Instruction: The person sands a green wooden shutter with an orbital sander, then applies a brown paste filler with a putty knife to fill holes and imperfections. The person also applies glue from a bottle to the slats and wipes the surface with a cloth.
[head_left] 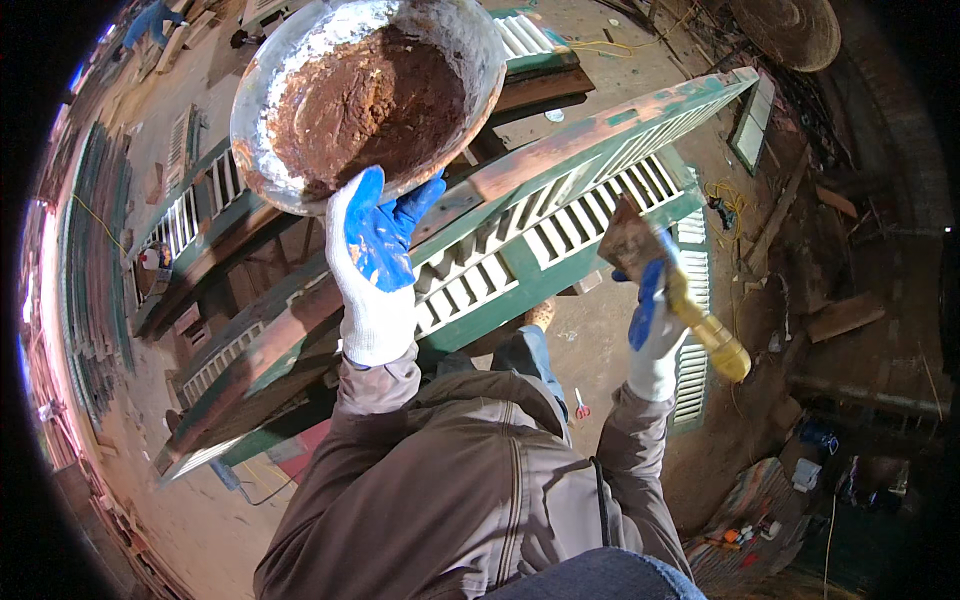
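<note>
Both my hands wear white knit gloves with blue coated palms. At the top of the view, my left hand (376, 265) supports a round metal bowl (252, 160) by its near edge. Thick reddish-brown paste (370, 110) lies in the bowl, with pale residue smeared on its inner wall. To the right, my right hand (652, 325) grips a putty knife with a yellow handle (712, 335). Its wide, brown-stained blade points up and away, over the slats. Beneath both hands runs a louvered shutter (500, 185), green with pale slats and patches of bare, pinkish-brown wood along its edge.
More louvered shutters (215, 190) and timber lie to the left. Red-handled scissors (582, 408) rest on the floor near my feet. At right are a coiled yellow cord (725, 205), wood scraps (845, 315) and a mat (745, 510) with tools. Another person (150, 25) bends at the far left.
</note>
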